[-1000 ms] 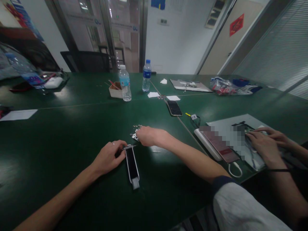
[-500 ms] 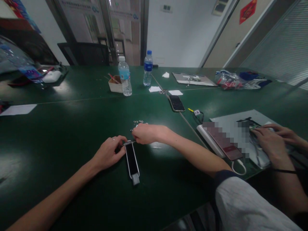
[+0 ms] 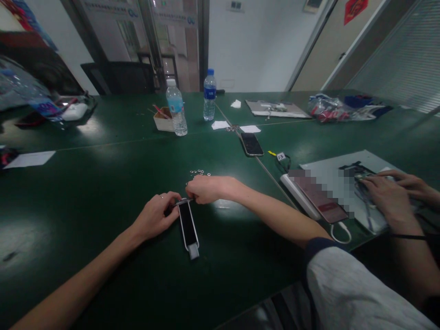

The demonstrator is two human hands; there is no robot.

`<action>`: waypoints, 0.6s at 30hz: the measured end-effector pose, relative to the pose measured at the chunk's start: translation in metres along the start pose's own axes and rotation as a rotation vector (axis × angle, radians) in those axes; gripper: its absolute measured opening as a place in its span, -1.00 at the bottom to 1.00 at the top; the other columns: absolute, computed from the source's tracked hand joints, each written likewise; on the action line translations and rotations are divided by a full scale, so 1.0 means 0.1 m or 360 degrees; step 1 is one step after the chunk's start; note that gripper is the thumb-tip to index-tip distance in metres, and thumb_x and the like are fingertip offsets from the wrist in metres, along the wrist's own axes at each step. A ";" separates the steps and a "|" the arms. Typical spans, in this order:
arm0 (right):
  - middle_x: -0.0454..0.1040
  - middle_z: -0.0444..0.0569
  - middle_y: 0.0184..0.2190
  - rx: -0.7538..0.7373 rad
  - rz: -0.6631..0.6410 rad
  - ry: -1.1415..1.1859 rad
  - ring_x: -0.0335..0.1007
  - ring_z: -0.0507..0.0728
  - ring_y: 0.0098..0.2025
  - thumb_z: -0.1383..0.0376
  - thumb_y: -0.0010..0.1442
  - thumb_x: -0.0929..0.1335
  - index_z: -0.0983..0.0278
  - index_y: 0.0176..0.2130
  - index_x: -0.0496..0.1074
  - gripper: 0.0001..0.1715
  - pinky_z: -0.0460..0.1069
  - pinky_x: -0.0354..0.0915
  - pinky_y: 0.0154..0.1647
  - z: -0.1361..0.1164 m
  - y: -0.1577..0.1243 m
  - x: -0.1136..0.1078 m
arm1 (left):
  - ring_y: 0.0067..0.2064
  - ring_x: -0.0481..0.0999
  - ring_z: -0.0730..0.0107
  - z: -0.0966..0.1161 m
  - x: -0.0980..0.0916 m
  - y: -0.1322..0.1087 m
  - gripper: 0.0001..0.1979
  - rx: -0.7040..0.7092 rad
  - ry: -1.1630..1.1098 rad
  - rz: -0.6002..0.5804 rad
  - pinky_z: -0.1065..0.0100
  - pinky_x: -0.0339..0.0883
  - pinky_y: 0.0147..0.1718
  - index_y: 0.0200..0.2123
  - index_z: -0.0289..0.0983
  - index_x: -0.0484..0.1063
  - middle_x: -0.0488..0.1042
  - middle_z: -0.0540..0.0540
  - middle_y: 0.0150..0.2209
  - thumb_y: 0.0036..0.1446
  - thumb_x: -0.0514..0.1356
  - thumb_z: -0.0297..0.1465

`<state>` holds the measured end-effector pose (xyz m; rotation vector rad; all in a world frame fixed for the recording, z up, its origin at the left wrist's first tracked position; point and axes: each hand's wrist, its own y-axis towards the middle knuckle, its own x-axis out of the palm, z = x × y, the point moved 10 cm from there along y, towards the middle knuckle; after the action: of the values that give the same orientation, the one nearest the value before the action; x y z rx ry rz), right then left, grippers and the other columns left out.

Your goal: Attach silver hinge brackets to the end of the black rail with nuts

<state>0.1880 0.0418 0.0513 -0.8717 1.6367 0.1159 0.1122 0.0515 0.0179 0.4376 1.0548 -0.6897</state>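
A narrow white U-shaped frame [image 3: 193, 223] with a dark middle lies on the table, a pale grey tab [image 3: 194, 251] at its near end. Across its far end runs a thin metal piece [image 3: 183, 201]. My left hand [image 3: 156, 214] has its fingers closed on the left end of this metal piece, by the frame's corner. At the right end, my right hand [image 3: 205, 189] is closed in a pinch; its fingertips are partly hidden. Just beyond my right hand lie several small metal rings [image 3: 200, 172].
Two water bottles [image 3: 177, 112] stand ahead, beside a small box [image 3: 162, 120]. A phone [image 3: 251, 144] lies right of centre. On the right are a white power bank [image 3: 298, 197], another phone [image 3: 321, 199] and a co-worker's hands [image 3: 388, 192] over a grey board [image 3: 330, 166].
Both hands keep their hold with only slight movement at the frame's far end. The view has shifted a little. The co-worker's hands have moved slightly.
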 end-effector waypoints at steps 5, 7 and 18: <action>0.50 0.02 -0.31 -0.0057 0.0025 0.0001 0.33 0.02 -0.38 0.47 0.17 0.30 0.40 -0.20 0.49 -0.79 -0.10 0.12 -0.48 -0.02 0.01 -0.01 | -0.39 0.38 0.26 0.01 0.00 0.00 -0.64 -0.0010 0.0017 -0.0002 0.28 0.26 -0.40 -0.13 -0.32 0.38 0.42 -0.10 -0.39 0.17 -0.02 -0.21; 0.50 0.01 -0.32 -0.0098 0.0053 0.0006 0.33 0.02 -0.37 0.47 0.17 0.30 0.39 -0.21 0.49 -0.80 -0.10 0.11 -0.46 -0.02 0.02 -0.02 | -0.39 0.37 0.27 0.01 -0.01 0.00 -0.65 -0.0008 0.0018 0.0011 0.29 0.26 -0.39 -0.14 -0.31 0.38 0.42 -0.09 -0.40 0.17 -0.02 -0.21; 0.51 -0.04 -0.30 -0.0243 0.0070 0.0230 0.36 0.01 -0.31 0.41 0.17 0.36 0.37 -0.19 0.46 -0.84 -0.10 0.17 -0.37 0.06 0.08 -0.05 | -0.38 0.38 0.26 -0.11 0.03 -0.01 -0.63 -0.0048 0.0011 0.0011 0.33 0.24 -0.43 -0.10 -0.28 0.37 0.43 -0.11 -0.36 0.18 -0.01 -0.18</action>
<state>0.1884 0.0533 0.0509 -0.9789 1.8006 0.2146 0.1057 0.0568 0.0099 0.4177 1.0685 -0.6660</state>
